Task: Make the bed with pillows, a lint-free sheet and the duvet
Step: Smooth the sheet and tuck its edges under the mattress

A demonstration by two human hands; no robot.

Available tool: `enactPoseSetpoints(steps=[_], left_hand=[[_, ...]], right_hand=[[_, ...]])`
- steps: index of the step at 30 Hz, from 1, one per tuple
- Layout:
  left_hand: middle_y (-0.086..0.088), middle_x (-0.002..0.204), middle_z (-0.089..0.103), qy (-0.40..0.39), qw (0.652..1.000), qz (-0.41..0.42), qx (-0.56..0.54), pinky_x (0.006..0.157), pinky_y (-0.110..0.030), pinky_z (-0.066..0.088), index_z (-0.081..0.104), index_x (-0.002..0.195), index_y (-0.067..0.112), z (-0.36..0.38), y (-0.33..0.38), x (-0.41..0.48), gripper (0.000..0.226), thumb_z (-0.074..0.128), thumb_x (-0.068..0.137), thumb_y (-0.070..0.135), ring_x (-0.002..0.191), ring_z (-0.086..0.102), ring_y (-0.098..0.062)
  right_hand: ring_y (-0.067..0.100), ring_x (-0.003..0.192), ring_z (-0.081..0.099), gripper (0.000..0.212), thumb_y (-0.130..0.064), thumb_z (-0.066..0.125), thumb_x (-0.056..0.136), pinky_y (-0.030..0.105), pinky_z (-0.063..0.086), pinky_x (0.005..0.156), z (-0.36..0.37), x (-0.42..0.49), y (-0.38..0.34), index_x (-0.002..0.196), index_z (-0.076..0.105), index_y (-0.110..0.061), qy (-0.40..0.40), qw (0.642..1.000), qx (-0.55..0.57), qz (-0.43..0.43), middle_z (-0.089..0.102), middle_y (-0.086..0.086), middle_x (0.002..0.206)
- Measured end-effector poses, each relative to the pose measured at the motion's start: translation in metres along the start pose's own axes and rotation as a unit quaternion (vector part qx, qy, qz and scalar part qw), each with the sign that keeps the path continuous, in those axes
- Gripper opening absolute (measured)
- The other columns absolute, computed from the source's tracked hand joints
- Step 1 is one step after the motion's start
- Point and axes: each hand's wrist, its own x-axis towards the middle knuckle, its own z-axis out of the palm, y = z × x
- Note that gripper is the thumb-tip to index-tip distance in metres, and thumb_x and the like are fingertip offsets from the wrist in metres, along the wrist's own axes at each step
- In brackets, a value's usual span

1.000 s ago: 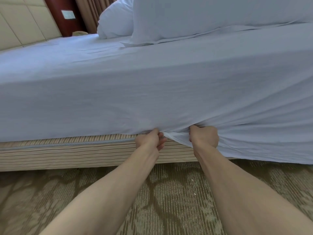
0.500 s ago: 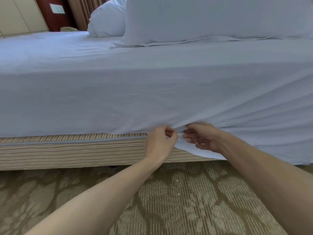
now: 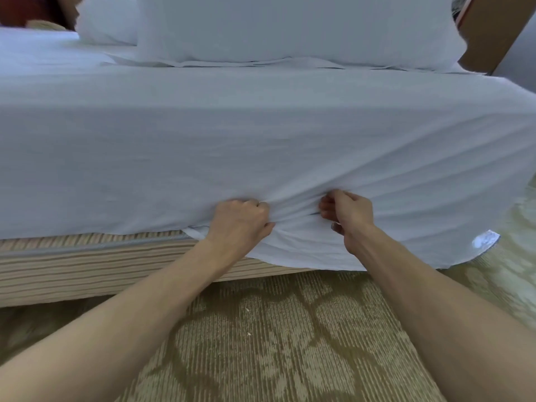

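Moved since last look: hands have drawn apart along the bed's side, each now bunching cloth.
Carpet (image 3: 261, 343): patterned, nearest me.
Left hand (image 3: 240, 224): fingers curled, pinching a fold of sheet (image 3: 261, 146) low on the bed's side.
Right hand (image 3: 346, 216): just right of it, fingers curled into the same gather.
Base (image 3: 87, 262): striped, bare left of my grip; sheet reads tucked there.
Loose hem (image 3: 452, 256): runs left-right, hanging right of the grip; right hand nearer, so I judge tucking proceeds rightward.
Pillows (image 3: 290, 27): far, lying on the sheet.
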Motion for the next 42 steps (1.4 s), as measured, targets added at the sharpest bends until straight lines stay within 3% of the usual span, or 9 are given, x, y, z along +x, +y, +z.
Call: enactPoseSetpoints(steps=[5,9,17,24,31,34,37,40,42], left_hand=[[-0.003,0.048,0.056,-0.002,1.000,0.014,0.018,0.047,-0.023,0.022,0.059,0.055,0.013,0.009,0.016,0.009,0.044,0.098,0.051,0.031,0.035,0.055,-0.028],[-0.003,0.050,0.057,0.003,1.000,0.014,0.027,0.047,-0.022,0.022,0.059,0.056,0.014,0.019,0.020,0.013,0.040,0.096,0.058,0.027,0.036,0.055,-0.029],[-0.004,0.057,0.062,0.035,0.999,0.021,-0.004,0.046,-0.024,0.025,0.058,0.086,0.013,0.020,0.022,0.016,0.031,0.083,0.077,0.027,0.038,0.055,-0.032],[-0.003,0.046,0.052,0.007,0.999,0.027,0.020,0.048,-0.023,0.019,0.055,0.061,0.014,0.016,0.048,0.031,0.031,0.084,0.058,0.004,0.035,0.052,-0.028],[0.001,0.075,0.067,0.001,0.998,0.035,-0.054,0.047,-0.027,0.038,0.070,0.076,0.016,0.017,0.034,-0.001,0.029,0.054,0.088,0.037,0.073,0.067,-0.024],[0.001,0.090,0.072,-0.018,0.998,0.044,-0.046,0.054,-0.032,0.050,0.074,0.096,0.016,0.013,0.012,-0.029,0.035,0.050,0.088,0.039,0.085,0.069,-0.023],[0.001,0.113,0.075,-0.055,0.998,0.034,-0.029,0.066,-0.033,0.057,0.069,0.126,0.014,0.007,-0.004,-0.050,0.049,0.053,0.091,0.044,0.097,0.071,-0.020],[0.000,0.141,0.062,-0.130,0.988,0.000,-0.078,0.089,-0.035,0.054,0.049,0.150,0.017,-0.002,-0.003,-0.055,0.064,0.050,0.098,0.053,0.121,0.063,-0.021],[0.004,0.148,0.055,-0.158,0.980,-0.045,-0.115,0.095,-0.035,0.049,0.040,0.154,0.022,-0.004,0.003,-0.051,0.066,0.044,0.099,0.059,0.129,0.055,-0.020]], right_hand=[[0.019,0.057,0.062,0.035,-0.037,0.056,0.091,0.029,0.041,0.056,-0.002,0.004,0.009,0.069,0.067,-0.012,0.073,0.997,-0.002,-0.003,0.070,0.001,0.063],[0.023,0.070,0.069,0.048,-0.056,0.052,0.094,0.034,0.043,0.059,-0.019,0.012,0.017,0.081,0.062,-0.011,0.107,0.994,-0.024,0.015,0.070,0.006,0.076],[0.025,0.064,0.064,0.030,-0.018,0.049,0.092,0.033,0.046,0.056,-0.034,0.020,0.017,0.065,0.059,-0.011,0.100,0.989,-0.092,-0.055,0.067,0.003,0.061],[0.025,0.059,0.055,0.017,-0.016,0.050,0.086,0.029,0.041,0.054,-0.053,0.029,0.045,0.074,0.060,-0.011,0.101,0.976,-0.192,0.004,0.066,0.012,0.073],[0.019,0.056,0.058,0.023,-0.024,0.057,0.095,0.028,0.036,0.050,-0.045,0.034,0.041,0.082,0.067,-0.008,0.092,0.992,-0.047,0.068,0.069,0.005,0.073],[0.022,0.063,0.060,0.026,-0.025,0.058,0.093,0.039,0.047,0.056,-0.037,0.025,0.041,0.075,0.063,-0.008,0.109,0.990,-0.094,0.008,0.066,0.004,0.070],[0.019,0.081,0.058,0.012,-0.027,0.058,0.095,0.038,0.048,0.069,-0.020,0.007,0.042,0.092,0.061,-0.016,0.147,0.922,-0.278,-0.225,0.064,-0.004,0.087],[0.025,0.095,0.062,0.020,-0.020,0.058,0.091,0.040,0.049,0.083,-0.001,-0.006,0.056,0.107,0.068,-0.013,0.040,0.749,-0.404,-0.523,0.068,0.003,0.102],[0.029,0.106,0.065,0.036,-0.024,0.058,0.089,0.042,0.051,0.095,0.007,-0.010,0.073,0.119,0.069,-0.008,-0.053,0.651,-0.484,-0.582,0.071,0.008,0.115]])
